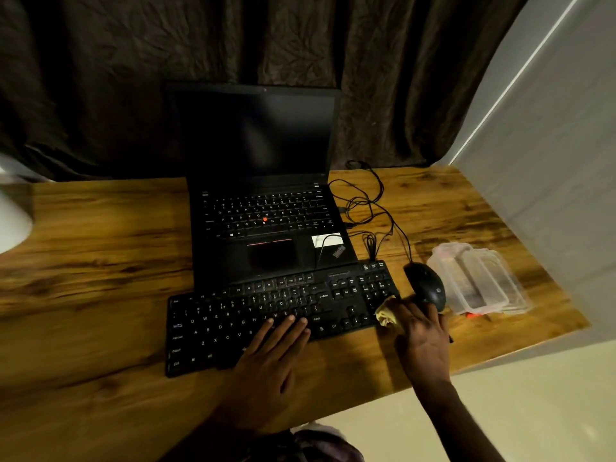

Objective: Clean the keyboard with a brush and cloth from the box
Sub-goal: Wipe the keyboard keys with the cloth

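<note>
Currently, keyboard (pixel 276 315): black, near the front edge of the table (pixel 100 261), with the laptop (pixel 263 195) touching its 12 o'clock side and bare wood open toward 9 o'clock. Left hand (pixel 273 358): flat on the keys, fingers straight, gripping nothing. Cloth (pixel 386 315): yellowish, bunched at the keyboard's 3 o'clock end, poking out from under the right hand (pixel 423 335); whether pinched or merely pressed, cannot tell. Mouse (pixel 425 286): at 12 o'clock of that hand, fingertips reaching it. Clear box (pixel 480 278): at 3 o'clock of the mouse, by the table edge, contents blurred.
</note>
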A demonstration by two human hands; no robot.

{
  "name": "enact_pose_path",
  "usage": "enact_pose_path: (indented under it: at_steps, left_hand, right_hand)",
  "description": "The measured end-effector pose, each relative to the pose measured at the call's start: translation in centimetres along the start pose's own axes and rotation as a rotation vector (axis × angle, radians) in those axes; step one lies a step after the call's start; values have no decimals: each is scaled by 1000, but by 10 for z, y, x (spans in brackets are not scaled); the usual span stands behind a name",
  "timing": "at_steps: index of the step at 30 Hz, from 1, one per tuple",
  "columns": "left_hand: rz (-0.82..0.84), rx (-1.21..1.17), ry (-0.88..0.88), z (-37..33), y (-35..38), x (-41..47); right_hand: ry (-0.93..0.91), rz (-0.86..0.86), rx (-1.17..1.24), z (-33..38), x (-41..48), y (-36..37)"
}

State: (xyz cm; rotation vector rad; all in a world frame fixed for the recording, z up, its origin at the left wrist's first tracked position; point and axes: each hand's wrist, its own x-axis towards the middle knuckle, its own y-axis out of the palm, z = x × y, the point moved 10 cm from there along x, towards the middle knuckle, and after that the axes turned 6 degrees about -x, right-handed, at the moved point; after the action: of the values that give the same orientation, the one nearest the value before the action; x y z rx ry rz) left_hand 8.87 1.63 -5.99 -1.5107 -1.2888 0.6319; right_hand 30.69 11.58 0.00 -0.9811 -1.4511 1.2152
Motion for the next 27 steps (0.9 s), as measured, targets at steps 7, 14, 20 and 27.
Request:
enact_pose_path:
  at_steps: [7, 14, 20, 27]
  left_hand:
    - [37, 10, -11, 3, 6, -1]
    - [21, 3, -2, -1, -2, 1]
    - [31, -19, -7, 1, 0, 1]
    - [37, -14, -5, 1, 1, 1]
  right_hand:
    - [-123, -79, 62, 49, -13, -14]
    - [59, -93, 89, 5, 1, -17]
    - [-87, -67, 72, 44, -13, -12]
    - [16, -51, 90, 12, -5, -11]
